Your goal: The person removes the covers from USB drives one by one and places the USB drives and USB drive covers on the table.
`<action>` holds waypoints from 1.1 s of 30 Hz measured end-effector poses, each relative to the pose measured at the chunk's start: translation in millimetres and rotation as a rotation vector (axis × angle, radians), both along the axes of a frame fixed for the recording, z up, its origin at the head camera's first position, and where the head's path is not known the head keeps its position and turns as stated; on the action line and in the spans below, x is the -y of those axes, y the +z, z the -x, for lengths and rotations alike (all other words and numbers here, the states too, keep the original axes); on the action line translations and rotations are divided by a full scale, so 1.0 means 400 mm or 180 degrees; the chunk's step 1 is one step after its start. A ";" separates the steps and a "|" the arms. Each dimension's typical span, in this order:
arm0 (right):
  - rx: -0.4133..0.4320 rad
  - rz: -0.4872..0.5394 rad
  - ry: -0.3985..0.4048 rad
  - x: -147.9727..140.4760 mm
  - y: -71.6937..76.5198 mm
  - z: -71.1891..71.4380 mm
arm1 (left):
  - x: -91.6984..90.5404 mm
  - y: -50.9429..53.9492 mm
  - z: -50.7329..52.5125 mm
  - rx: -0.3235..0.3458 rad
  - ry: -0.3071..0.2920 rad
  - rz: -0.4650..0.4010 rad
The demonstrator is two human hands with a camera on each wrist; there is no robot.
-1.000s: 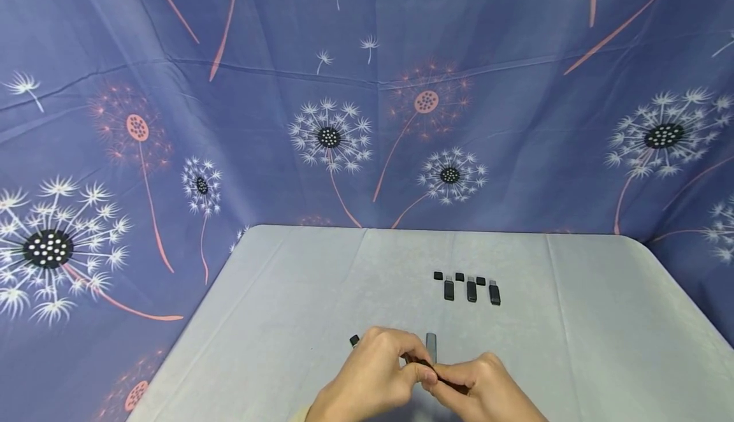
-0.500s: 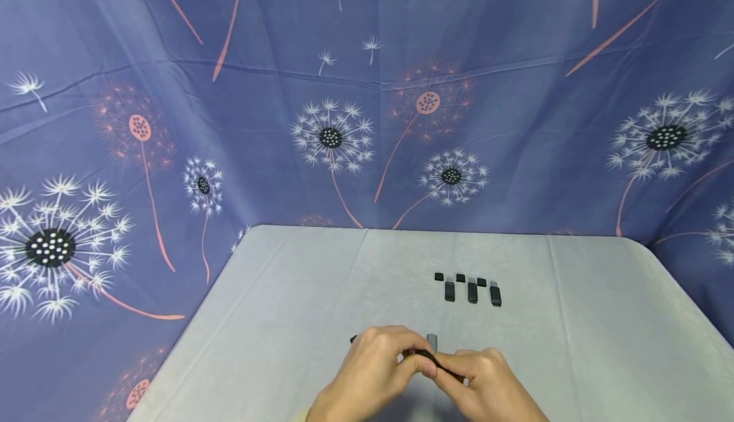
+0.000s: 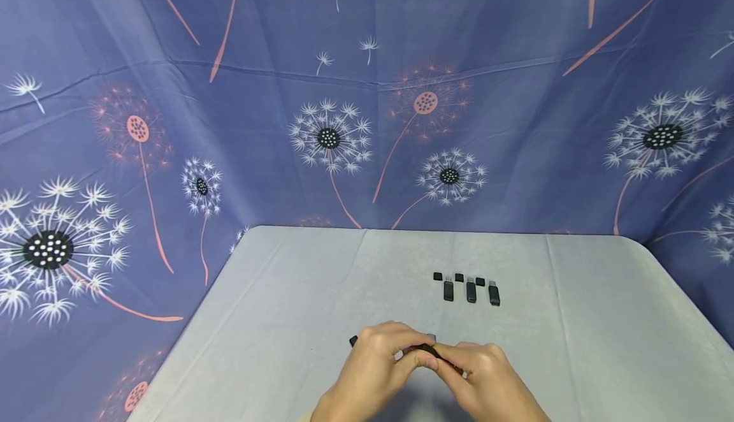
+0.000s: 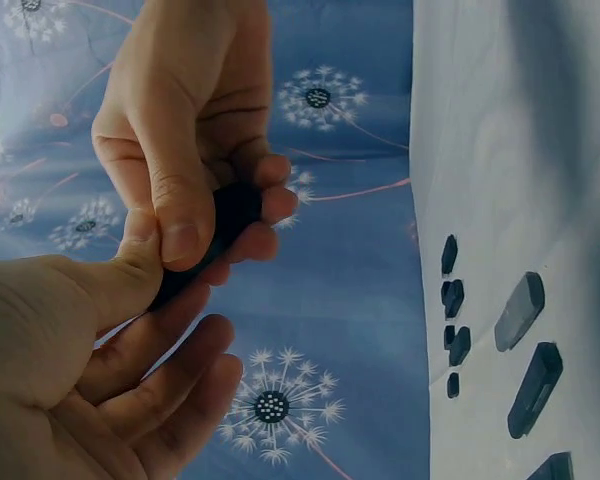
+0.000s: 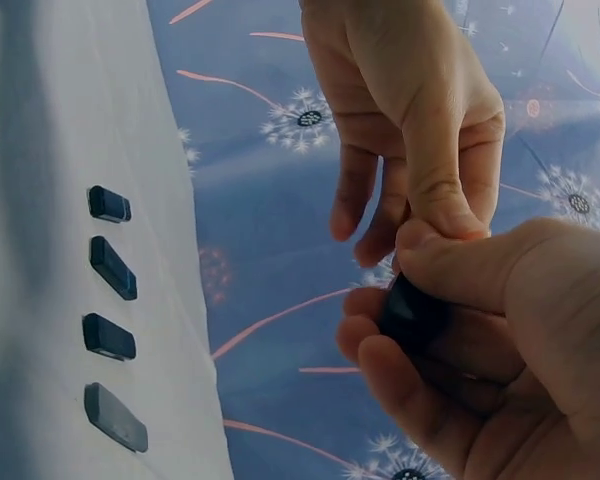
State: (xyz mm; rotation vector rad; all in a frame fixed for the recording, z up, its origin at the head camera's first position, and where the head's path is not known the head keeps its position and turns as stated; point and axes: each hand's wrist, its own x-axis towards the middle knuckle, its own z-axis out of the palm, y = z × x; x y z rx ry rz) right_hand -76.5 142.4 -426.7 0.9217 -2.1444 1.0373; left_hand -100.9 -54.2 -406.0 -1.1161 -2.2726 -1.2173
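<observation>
My left hand [image 3: 375, 368] and right hand [image 3: 493, 377] meet over the near part of the table, both gripping a small black USB stick [image 3: 427, 350]. The left thumb and index finger pinch one end, as the left wrist view shows. My right thumb presses on the stick's dark body [image 4: 238, 215], with the fingers curled round it from the other side. Whether a cap sits on it is hidden by the fingers. Just behind the hands, a grey stick [image 3: 432, 338] is mostly covered; the right wrist view shows this grey stick [image 5: 116, 418] lying in a row with several black sticks [image 5: 110, 336].
Farther back lie three black USB sticks with bare metal plugs, left [image 3: 448, 291], middle [image 3: 471, 291] and right [image 3: 494, 294]. Small black caps [image 3: 459, 277] lie beside their plugs. One more black stick's end [image 3: 353, 340] shows left of my left hand. A patterned cloth [image 3: 367, 122] hangs behind the table [image 3: 287, 294].
Both hands have risen slightly with the black USB stick between them, which has tilted a little. The grey stick is now more covered. The sticks and caps at the back have not moved.
</observation>
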 end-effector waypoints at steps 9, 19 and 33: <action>-0.0038 -0.0347 -0.0443 0.013 -0.006 -0.003 | -0.012 -0.010 -0.005 0.0136 0.0094 -0.0017; 0.0201 -0.0725 -0.0691 0.016 0.009 -0.009 | -0.021 -0.010 -0.011 0.0415 0.0140 -0.0081; -0.0177 -0.0528 -0.0341 0.016 0.015 -0.006 | -0.017 -0.013 -0.013 0.0522 0.0158 -0.0342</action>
